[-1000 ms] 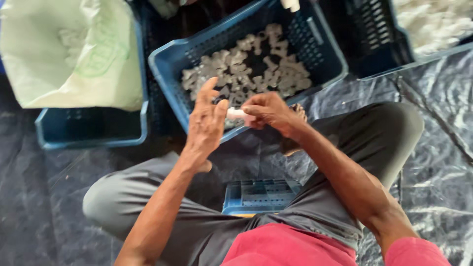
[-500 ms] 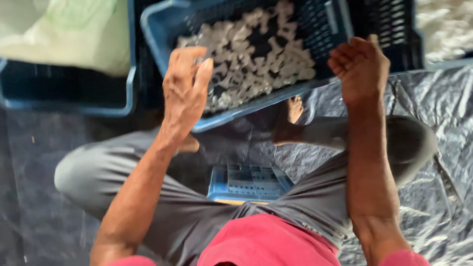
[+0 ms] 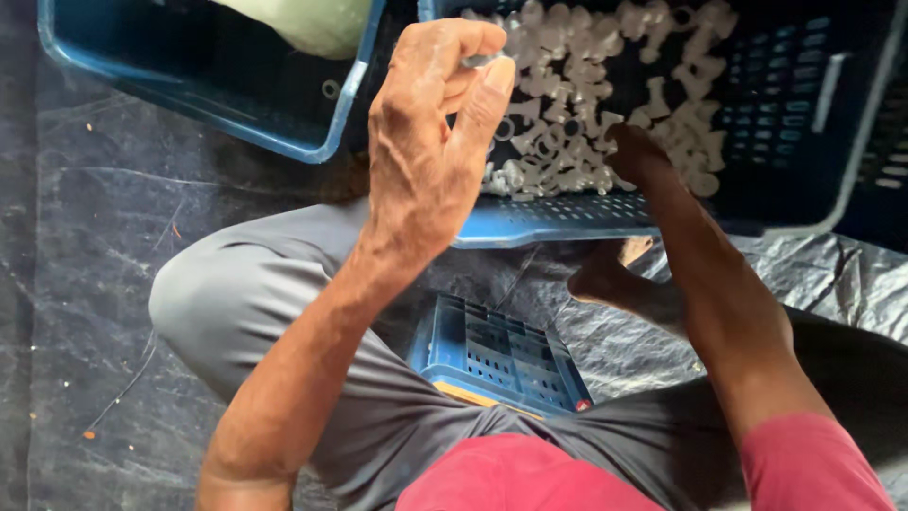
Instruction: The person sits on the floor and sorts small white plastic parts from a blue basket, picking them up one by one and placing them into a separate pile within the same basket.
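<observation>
**Still a big pile of white bits left in that crate**

Your left hand [image 3: 430, 161] is up over the near edge of the blue crate [image 3: 567, 222], fingers [image 3: 482, 90] curled in narrow, pinching what looks like a small grey-white piece [image 3: 480, 60] at the tips. Your right hand [image 3: 636, 151] is down inside the crate, buried in the white plastic parts [image 3: 567, 104]; I can't tell if it's gripping one or just digging.

Progress-wise, I'd say you're mid-way at best: the heap is thick and covers most of the crate floor.

Around you: a second blue bin [image 3: 203, 80] at upper left with a pale green sack [image 3: 307, 24] in it, a small blue basket [image 3: 501, 355] between your legs, and a black plastic sheet [image 3: 76, 284] on the floor. Your own knee and foot [image 3: 605, 279] crowd the crate's front edge, otherwise the reach looks open.
</observation>
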Available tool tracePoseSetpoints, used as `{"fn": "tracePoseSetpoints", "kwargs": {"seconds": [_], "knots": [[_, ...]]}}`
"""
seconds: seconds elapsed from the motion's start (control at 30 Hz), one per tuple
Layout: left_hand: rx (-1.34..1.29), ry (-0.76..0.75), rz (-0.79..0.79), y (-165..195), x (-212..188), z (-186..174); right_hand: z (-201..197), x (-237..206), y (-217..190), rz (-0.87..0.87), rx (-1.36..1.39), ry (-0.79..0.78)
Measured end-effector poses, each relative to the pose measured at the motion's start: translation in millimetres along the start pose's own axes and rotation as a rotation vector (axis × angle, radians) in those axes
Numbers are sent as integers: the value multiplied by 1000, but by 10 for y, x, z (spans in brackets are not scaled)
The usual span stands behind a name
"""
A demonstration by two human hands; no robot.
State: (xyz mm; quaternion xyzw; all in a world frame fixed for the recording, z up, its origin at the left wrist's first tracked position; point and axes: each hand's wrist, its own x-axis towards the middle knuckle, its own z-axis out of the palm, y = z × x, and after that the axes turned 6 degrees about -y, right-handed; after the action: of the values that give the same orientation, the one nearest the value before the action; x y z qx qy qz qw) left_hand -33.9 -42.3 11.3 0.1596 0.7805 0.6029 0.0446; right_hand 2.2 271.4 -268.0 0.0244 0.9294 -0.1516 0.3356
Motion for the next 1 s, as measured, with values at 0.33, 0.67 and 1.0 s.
{"fn": "tracePoseSetpoints", "kwargs": {"seconds": [0.33,0.67,1.0], "knots": [[-6,9,-64,21,40,-68,0,86,-249,100,-88,-44],[99,-99,26,-94,-364,312,-452,-1094,-324,52,1541,90],[-175,-298,-81,184,-876,889,-382,-2302,-1462,-254,1939,210]]}}
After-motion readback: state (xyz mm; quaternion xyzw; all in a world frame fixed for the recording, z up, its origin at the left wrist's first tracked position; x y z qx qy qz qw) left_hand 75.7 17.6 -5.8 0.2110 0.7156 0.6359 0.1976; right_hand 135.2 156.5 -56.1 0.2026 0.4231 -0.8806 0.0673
